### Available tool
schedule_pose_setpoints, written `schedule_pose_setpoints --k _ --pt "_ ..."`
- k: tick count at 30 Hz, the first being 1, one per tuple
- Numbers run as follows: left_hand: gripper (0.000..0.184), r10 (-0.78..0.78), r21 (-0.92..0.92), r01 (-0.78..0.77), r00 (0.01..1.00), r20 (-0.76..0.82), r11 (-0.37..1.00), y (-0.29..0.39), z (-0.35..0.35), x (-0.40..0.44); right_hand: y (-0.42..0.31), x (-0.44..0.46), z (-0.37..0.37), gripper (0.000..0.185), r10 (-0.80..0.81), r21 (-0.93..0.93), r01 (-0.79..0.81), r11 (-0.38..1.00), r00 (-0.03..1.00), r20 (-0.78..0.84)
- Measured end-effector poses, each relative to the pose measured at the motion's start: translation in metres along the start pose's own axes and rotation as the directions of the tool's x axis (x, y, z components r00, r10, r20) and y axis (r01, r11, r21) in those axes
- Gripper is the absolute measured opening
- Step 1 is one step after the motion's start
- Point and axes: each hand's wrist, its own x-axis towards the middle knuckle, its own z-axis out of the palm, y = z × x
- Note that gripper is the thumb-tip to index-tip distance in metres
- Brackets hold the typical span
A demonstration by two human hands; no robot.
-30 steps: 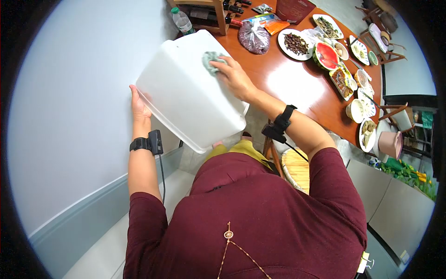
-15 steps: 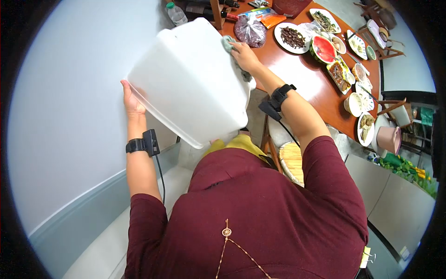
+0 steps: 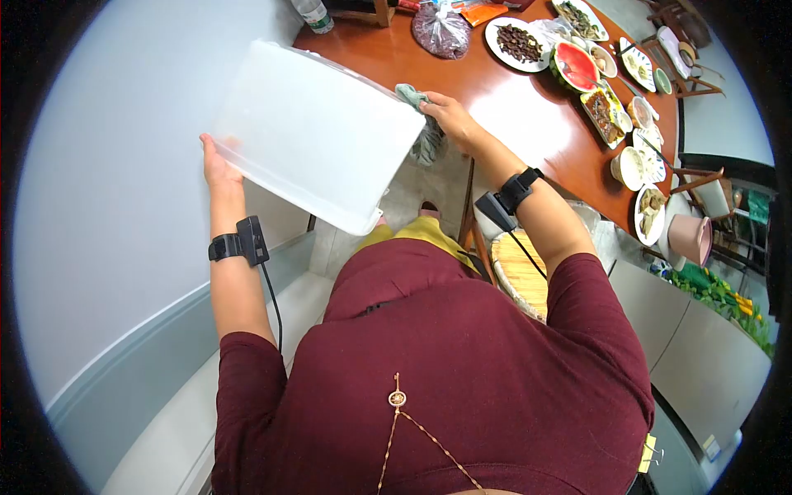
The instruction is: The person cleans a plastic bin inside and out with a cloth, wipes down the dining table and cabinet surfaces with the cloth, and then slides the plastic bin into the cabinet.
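A white, translucent plastic storage box [image 3: 318,132] is held up in front of me, tilted, with a rim along its lower left edge. My left hand [image 3: 221,167] grips that edge, its thumb on the outside and its fingers showing faintly through the plastic. At the box's right side, my right hand [image 3: 450,118] is closed on a grey-green cloth [image 3: 426,142]. Part of the cloth is bunched against the box's corner, and the rest hangs down below the fingers. The palm side of the right hand is hidden.
Right of the box stands a wooden table [image 3: 371,54] bearing a plate of dark pieces [image 3: 520,45], a cut watermelon [image 3: 576,68], a tied plastic bag [image 3: 441,31] and a bottle [image 3: 313,15]. A wall [image 3: 124,165] rises on the left. A round stool [image 3: 521,272] stands below the table.
The box has turned and tipped, its lower right corner now higher and farther left. My left hand moved slightly left; my right hand with the cloth shifted right and a little down.
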Motion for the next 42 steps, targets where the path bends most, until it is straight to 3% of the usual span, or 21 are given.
schedule_pose_setpoints --k 5,7,9,12,15,19,21,25,27,29,31,33,35,38,39,41,42 --pt "0.053 -0.002 0.004 0.003 0.997 -0.074 1.0 0.004 0.009 -0.007 -0.016 -0.019 0.002 0.029 0.031 0.131 -0.029 0.991 0.999 -0.015" --pt "0.055 -0.125 -0.006 0.125 0.99 -0.07 0.992 0.008 0.015 -0.013 -0.016 -0.021 0.004 0.028 0.014 0.182 -0.011 0.983 1.0 -0.015" --pt "0.056 -0.122 -0.006 0.122 0.987 -0.109 0.993 0.007 0.018 -0.014 -0.02 -0.027 0.009 0.026 -0.097 0.344 0.114 0.932 0.993 -0.067" --pt "0.058 -0.118 0.001 0.12 0.983 -0.138 0.993 0.003 0.019 -0.004 -0.034 -0.037 0.021 0.03 -0.149 0.381 0.205 0.902 0.974 -0.172" --pt "0.059 -0.114 0.0 0.116 0.981 -0.158 0.993 0.001 0.023 -0.004 -0.025 -0.027 0.024 0.033 -0.162 0.226 0.21 0.951 0.963 -0.214" --pt "0.062 -0.114 0.023 0.122 0.972 -0.205 0.992 0.002 0.033 -0.007 0.001 -0.019 0.03 0.035 -0.141 0.211 0.2 0.957 0.954 -0.266" --pt "0.064 -0.131 -0.016 0.13 0.97 -0.205 0.991 0.006 0.043 -0.012 0.019 -0.015 0.029 0.037 -0.166 -0.003 0.169 0.986 0.961 -0.222" --pt "0.066 -0.108 -0.048 0.1 0.976 -0.188 0.994 0.012 0.063 -0.02 0.014 -0.037 0.035 0.037 0.005 0.006 -0.005 1.0 0.997 -0.08" --pt "0.066 -0.115 -0.05 0.108 0.98 -0.163 0.993 0.014 0.07 -0.018 0.017 -0.036 0.032 0.035 0.019 0.087 -0.012 0.996 0.997 -0.079" --pt "0.067 -0.122 -0.054 0.116 0.983 -0.138 0.992 0.015 0.071 -0.018 0.012 -0.036 0.021 0.033 -0.062 -0.022 0.061 0.998 0.996 -0.071" --pt "0.068 -0.153 -0.116 0.139 0.98 -0.126 0.984 0.02 0.081 -0.023 -0.02 -0.053 0.021 0.032 -0.08 0.018 0.082 0.996 0.992 -0.1" --pt "0.069 -0.184 -0.178 0.162 0.977 -0.109 0.97 0.023 0.092 -0.027 -0.029 -0.055 0.017 0.03 -0.143 0.182 0.173 0.968 0.975 -0.17" --pt "0.069 -0.196 -0.209 0.172 0.976 -0.1 0.963 0.025 0.104 -0.031 -0.043 -0.059 0.016 0.03 -0.202 0.154 0.241 0.958 0.952 -0.231" --pt "0.072 -0.178 -0.228 0.165 0.983 -0.035 0.959 0.026 0.119 -0.034 -0.051 -0.062 0.013 0.029 -0.543 -0.235 0.49 0.839 0.734 -0.407" --pt "0.072 -0.182 -0.253 0.167 0.983 -0.034 0.953 0.028 0.126 -0.038 -0.056 -0.066 0.014 0.029 -0.545 -0.236 0.492 0.838 0.733 -0.407" --pt "0.072 -0.192 -0.292 0.173 0.981 -0.036 0.941 0.029 0.139 -0.043 -0.071 -0.079 0.017 0.03 -0.798 -0.531 0.598 0.601 0.491 -0.351" --pt "0.071 -0.197 -0.301 0.18 0.98 -0.029 0.937 0.029 0.142 -0.042 -0.069 -0.077 0.015 0.032 -0.832 -0.546 0.631 0.552 0.459 -0.311"
